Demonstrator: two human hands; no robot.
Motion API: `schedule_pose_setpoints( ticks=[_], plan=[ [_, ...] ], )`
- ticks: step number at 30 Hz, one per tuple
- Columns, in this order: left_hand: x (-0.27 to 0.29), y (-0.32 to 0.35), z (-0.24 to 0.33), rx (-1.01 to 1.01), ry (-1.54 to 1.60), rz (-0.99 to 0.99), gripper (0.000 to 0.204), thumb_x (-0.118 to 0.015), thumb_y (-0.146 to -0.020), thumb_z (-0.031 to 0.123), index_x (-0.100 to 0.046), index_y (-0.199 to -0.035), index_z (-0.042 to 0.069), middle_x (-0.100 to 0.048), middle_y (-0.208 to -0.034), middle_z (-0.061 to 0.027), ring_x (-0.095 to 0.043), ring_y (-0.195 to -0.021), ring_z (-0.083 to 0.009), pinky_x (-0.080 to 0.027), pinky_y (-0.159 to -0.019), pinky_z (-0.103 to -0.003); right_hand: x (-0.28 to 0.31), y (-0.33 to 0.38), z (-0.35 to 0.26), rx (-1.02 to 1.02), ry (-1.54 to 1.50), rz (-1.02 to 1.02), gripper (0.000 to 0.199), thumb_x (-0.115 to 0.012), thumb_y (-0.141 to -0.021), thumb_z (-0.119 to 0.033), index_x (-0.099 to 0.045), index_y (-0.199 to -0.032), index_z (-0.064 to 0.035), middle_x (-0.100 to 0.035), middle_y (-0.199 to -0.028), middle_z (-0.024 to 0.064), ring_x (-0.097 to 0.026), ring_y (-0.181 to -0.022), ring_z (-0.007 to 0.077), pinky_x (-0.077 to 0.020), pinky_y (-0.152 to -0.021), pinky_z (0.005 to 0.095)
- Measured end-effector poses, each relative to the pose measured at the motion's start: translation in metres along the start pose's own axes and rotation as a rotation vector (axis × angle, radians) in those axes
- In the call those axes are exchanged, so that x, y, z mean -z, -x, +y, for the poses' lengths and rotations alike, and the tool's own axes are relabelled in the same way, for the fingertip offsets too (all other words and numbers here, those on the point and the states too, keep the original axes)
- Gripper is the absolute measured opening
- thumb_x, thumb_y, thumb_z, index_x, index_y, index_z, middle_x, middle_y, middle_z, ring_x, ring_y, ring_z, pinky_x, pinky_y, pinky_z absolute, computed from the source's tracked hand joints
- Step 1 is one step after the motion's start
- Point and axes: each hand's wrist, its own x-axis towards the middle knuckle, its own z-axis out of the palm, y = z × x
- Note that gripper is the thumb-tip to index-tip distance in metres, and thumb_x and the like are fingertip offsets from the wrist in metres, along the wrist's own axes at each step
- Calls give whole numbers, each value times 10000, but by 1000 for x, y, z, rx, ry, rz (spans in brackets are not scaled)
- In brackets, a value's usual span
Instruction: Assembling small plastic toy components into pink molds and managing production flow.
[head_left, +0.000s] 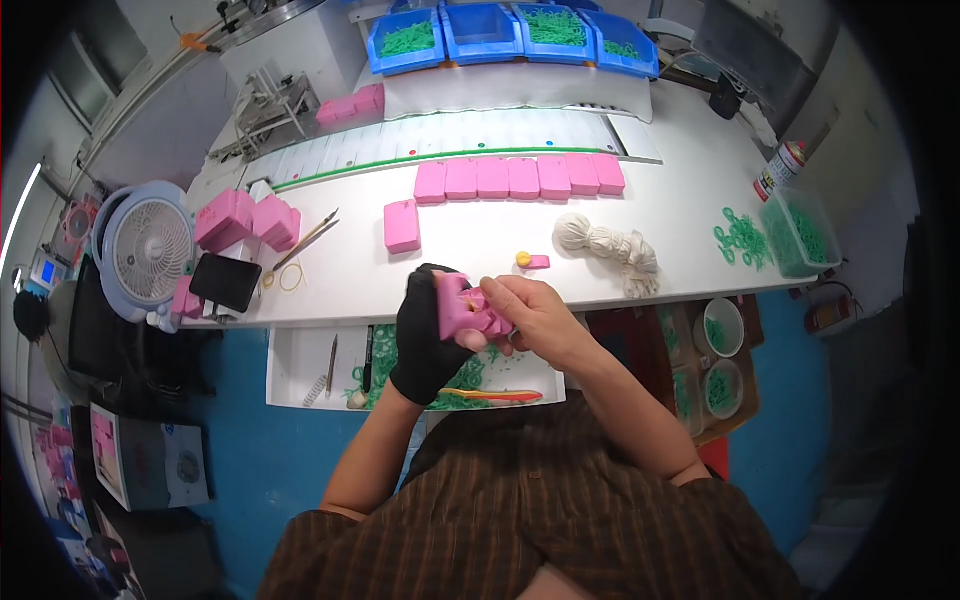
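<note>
My left hand (418, 345), in a black fingerless glove, grips a pink rubber mould (455, 312) above the table's front edge. The mould's halves look bent apart, with a hollow and folded flaps showing. My right hand (540, 312) is bare; its thumb and fingers pinch the mould's right side. Whether something small sits between those fingertips is hidden. Beyond my hands, a single pink mould block (402, 226) lies on the table. To the right are a small pink piece with a round yellow top (532, 261) and a knotted off-white cloth (608, 250).
Under my hands, an open drawer (300, 345) holds green wax pieces and tools. A row of pink blocks (508, 178) lies farther back, below blue bins (484, 36). On the left stand a fan (150, 240) and a phone (226, 283); on the right, a clear tub (800, 235).
</note>
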Motion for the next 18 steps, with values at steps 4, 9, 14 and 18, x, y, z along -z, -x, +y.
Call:
schedule_pose_setpoints(
  ticks=[4, 9, 14, 18],
  plan=[
    [-7, 16, -5, 331, 426, 196, 340, -591, -909, 353, -467, -975, 44, -532, -877, -48, -527, -772, -99, -449, -694, -258, -15, 5, 9, 125, -6, 25, 324, -474, -986, -290, -565, -870, -1, -541, -596, 20, -536, -510, 95, -408, -484, 245],
    [6, 21, 7, 767, 756, -92, 176, -501, -975, 249, -508, -977, 73, -522, -770, 2, -472, -645, -78, -403, -581, -239, -10, 6, 9, 201, 135, 101, 307, -469, -989, -255, -564, -894, 20, -539, -590, 25, -526, -523, 81, -418, -496, 245],
    [12, 29, -10, 692, 614, 10, 214, -517, -973, 299, -551, -965, 89, -546, -801, 18, -504, -680, -65, -410, -582, -228, 10, -9, 5, 303, 292, 129, 311, -460, -990, -246, -575, -923, 35, -615, -717, 101, -599, -598, 165, -479, -595, 309],
    [9, 29, -18, 680, 539, 159, 192, -504, -980, 270, -538, -949, 83, -543, -795, 8, -505, -661, -70, -421, -574, -232, 58, -22, 9, 558, 1068, 510, 168, -597, -872, -121, -599, -955, 24, -594, -896, 154, -569, -881, 283, -471, -772, 371]
  ],
)
